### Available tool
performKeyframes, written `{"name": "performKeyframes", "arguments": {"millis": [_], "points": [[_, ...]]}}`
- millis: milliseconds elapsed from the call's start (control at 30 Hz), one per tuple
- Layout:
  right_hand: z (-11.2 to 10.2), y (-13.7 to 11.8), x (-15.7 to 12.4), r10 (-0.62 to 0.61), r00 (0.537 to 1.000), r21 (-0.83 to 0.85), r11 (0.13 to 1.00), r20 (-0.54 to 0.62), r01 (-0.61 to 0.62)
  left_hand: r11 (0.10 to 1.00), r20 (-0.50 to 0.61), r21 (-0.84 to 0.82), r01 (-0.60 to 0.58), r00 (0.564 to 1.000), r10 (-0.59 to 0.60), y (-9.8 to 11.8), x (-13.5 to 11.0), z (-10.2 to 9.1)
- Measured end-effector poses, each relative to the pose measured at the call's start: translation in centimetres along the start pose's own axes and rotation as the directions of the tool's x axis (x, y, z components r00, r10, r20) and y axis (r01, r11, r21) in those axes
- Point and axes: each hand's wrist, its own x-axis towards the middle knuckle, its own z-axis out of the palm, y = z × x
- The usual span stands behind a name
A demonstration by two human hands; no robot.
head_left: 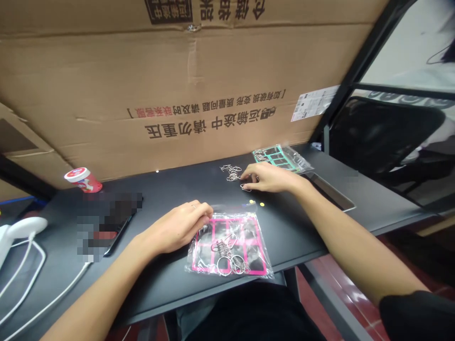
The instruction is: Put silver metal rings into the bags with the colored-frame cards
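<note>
My left hand (186, 221) is closed on the top left edge of a clear plastic bag (265, 239) with a pink grid of squares. Bent metal wire pieces and rings (229, 260), like wire puzzles, show at the bag's lower middle; whether they lie inside or on top, I cannot tell. Farther back, my right hand (268, 177) has its fingers curled and its thumb at a small metal wire piece (245, 188). Its index fingertip reaches a loose heap of similar wire pieces (232, 173). Part of the grip is hidden by the fingers.
Behind the right hand lies a green-grid plastic bag (277, 156). Two small yellow discs (262, 204) rest near the pink bag. A phone (119, 234) with a white cable, a pink tub (85, 180) and a white device (26, 228) occupy the left. Cardboard (213, 61) walls the back.
</note>
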Motion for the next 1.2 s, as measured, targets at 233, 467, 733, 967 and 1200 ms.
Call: {"name": "performKeyframes", "arguments": {"millis": [233,467,733,967,1200], "points": [[0.3,-0.1,0.3,0.013,0.989,0.075,0.997,0.144,-0.024,1.000,0.031,0.012,0.021,0.999,-0.021,0.1,0.0,-0.1],[0.4,-2.2,0.1,0.088,0.930,0.341,0.939,-0.358,0.042,1.000,0.017,-0.007,0.014,1.000,-0.014,-0.1,0.0,0.1],[-0.3,-2.0,-0.5,-0.057,0.993,0.352,0.932,-0.101,0.090,0.998,0.048,-0.031,0.058,0.997,-0.056,-0.1,0.0,0.1],[-0.5,1.8,-0.1,0.099,0.972,0.067,0.991,0.211,-0.116,0.998,0.058,-0.029,0.054,0.997,-0.052,-0.1,0.0,0.1],[-0.1,1.5,0.2,0.099,0.953,0.145,0.979,0.288,-0.146,0.998,0.067,-0.023,0.055,0.996,-0.053,-0.1,0.0,0.1]]}}
